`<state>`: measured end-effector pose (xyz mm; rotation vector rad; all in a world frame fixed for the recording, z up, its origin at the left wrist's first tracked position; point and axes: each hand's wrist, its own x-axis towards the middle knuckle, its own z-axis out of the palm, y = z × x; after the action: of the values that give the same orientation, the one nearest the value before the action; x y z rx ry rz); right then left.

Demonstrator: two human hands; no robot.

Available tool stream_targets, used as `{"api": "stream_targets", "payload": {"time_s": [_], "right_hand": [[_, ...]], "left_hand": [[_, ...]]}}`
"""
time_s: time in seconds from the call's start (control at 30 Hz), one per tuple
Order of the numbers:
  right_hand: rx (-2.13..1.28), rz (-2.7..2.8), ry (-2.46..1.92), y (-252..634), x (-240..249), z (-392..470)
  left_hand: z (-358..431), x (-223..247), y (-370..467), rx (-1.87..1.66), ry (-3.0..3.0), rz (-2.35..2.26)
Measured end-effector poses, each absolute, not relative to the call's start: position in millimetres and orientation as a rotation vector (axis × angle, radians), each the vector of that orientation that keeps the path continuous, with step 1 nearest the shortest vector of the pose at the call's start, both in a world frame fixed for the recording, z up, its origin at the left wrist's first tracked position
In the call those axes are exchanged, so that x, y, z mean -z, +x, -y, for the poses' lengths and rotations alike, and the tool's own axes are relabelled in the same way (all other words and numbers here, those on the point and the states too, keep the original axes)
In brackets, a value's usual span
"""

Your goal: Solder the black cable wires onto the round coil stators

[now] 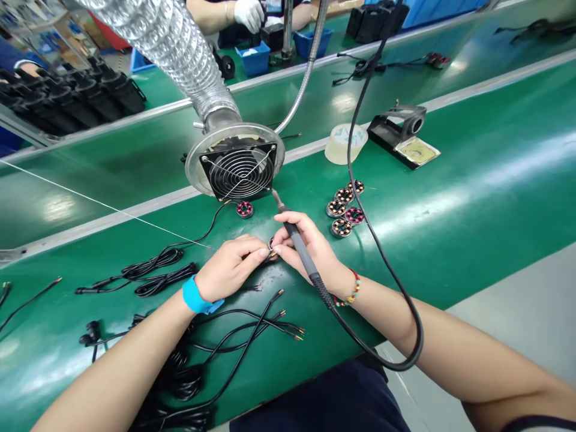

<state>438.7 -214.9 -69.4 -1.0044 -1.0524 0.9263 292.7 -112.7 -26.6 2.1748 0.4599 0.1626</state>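
My right hand (312, 249) is closed around a soldering iron (302, 249), whose tip points up and away toward the fan. Its thumb and finger also meet my left hand (236, 264), which is closed in a pinch. Between the fingertips show a small coloured wire end (272, 254) and part of a dark round piece (270, 243), mostly hidden. A thin pale strand (135, 214) runs from the left edge to the left hand. Just beyond the hands lies a round part with red pads (245, 209), beside a black cable (210, 225).
A fume-extractor fan (243, 173) hangs ahead of the hands. Several round parts (342, 227), a tape roll (345, 144) and an iron stand (400, 135) are at right. Black cables (238, 354) lie near and left. A co-worker's gloved hand (249, 15) appears beyond.
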Motion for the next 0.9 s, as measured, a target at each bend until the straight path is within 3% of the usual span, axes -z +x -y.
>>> {"api": "stream_targets", "payload": {"time_s": [0.27, 0.67, 0.9], "right_hand": [[-0.804, 1.132, -1.111, 428, 69, 220], [-0.480, 1.270, -1.482, 456, 52, 231], [-0.280, 1.227, -1.468, 456, 47, 234]], "left_hand": [[121, 22, 296, 0.025, 1.562, -0.626], [100, 40, 298, -0.104, 1.763, -0.891], [99, 44, 299, -0.154, 1.890, -0.929]]}}
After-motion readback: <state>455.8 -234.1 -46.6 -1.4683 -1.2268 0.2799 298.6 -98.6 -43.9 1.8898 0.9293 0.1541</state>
